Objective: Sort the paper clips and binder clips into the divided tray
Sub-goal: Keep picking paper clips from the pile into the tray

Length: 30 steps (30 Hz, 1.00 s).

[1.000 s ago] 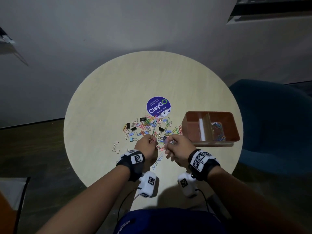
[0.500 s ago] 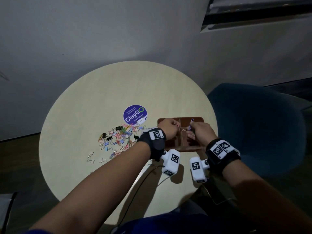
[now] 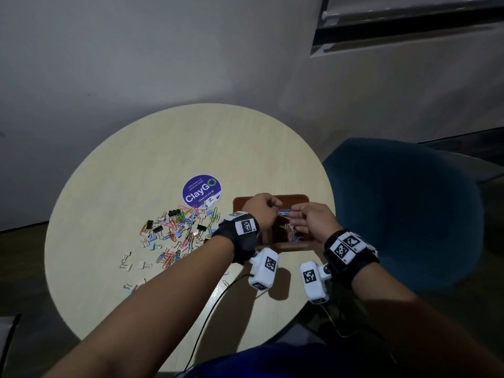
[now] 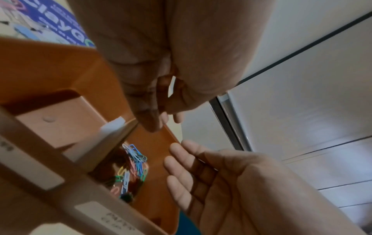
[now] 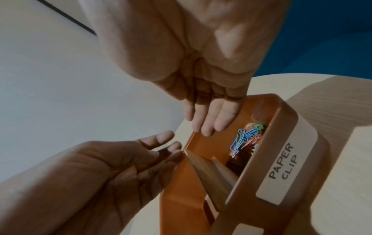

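- Right wrist view: right hand (image 5: 181, 63) fingers (image 5: 209, 122) straight, close together, holding nothing. Left hand (image 5: 96, 171) is relaxed and empty as well.
- Paper clips (image 5: 242, 139) sit just below the fingers, in the tray (image 5: 181, 198) compartment labelled PAPER CLIP (some look mid-fall; blurred).
- Next pick, as I judge it: the mixed pile (image 3: 177, 230) lies on the tabletop (image 3: 136, 173), left of both hands; the left hand is nearer.
- Black binder clips (image 3: 173, 213) sit among the pile; the other compartment shows none.
- Only the tray's left wall stands between. A purple sticker (image 3: 201, 190) lies just beyond the pile.
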### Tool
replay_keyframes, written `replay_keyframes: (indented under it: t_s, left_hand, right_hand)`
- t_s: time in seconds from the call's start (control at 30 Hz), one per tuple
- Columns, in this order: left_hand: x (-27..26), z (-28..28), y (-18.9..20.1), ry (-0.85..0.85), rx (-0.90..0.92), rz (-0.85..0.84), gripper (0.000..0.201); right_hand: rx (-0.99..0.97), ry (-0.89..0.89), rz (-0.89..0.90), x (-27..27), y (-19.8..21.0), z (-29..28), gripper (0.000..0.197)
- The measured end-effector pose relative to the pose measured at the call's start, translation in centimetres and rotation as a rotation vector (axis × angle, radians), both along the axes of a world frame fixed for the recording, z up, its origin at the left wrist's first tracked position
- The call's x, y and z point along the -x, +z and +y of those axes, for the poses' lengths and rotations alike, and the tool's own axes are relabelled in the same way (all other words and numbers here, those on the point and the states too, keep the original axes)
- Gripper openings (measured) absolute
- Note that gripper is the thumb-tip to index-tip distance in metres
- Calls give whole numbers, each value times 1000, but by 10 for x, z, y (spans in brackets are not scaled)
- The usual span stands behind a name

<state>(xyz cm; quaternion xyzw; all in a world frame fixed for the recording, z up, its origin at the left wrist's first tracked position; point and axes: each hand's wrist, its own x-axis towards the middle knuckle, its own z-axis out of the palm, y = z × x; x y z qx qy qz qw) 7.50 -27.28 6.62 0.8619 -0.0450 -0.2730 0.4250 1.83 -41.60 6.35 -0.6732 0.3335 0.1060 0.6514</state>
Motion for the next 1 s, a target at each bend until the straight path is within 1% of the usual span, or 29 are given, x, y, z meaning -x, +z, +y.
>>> replay_keyframes:
  t_s: [0.13, 0.23, 0.33, 0.43, 0.6, 0.7, 0.77, 0.83, 0.93, 1.0]
  left_hand:
    - [1, 36, 4, 121, -39, -96, 13]
    - [0, 78, -1, 136, -86, -125, 10]
    - [3, 126, -14, 152, -191, -121, 13]
    - [11, 167, -28, 125, -318, -112, 14]
    - [34, 214, -51, 16, -464, -43, 15]
    - [45, 224, -63, 12, -509, -20, 10]
    - [47, 227, -69, -61, -521, -38, 10]
    - [46, 229, -74, -154, -535, -76, 6]
    - [41, 226, -83, -245, -544, -155, 19]
    - [37, 221, -86, -296, -542, -197, 24]
  right_hand:
    - [-23, 153, -65, 0, 0, 23, 24]
    - [-55, 268, -87, 0, -1, 52, 22]
    - [-35, 431, -98, 2, -3, 82, 21]
    - [-53, 543, -91, 6, -9, 110, 17]
    - [-6, 643, -11, 19, -21, 146, 13]
    - [64, 680, 6, 26, -33, 162, 12]
    - [113, 683, 18, 29, -43, 168, 16]
    - [249, 734, 16, 30, -53, 171, 21]
    - [425, 820, 21, 32, -63, 171, 23]
    - [513, 884, 32, 32, -69, 172, 17]
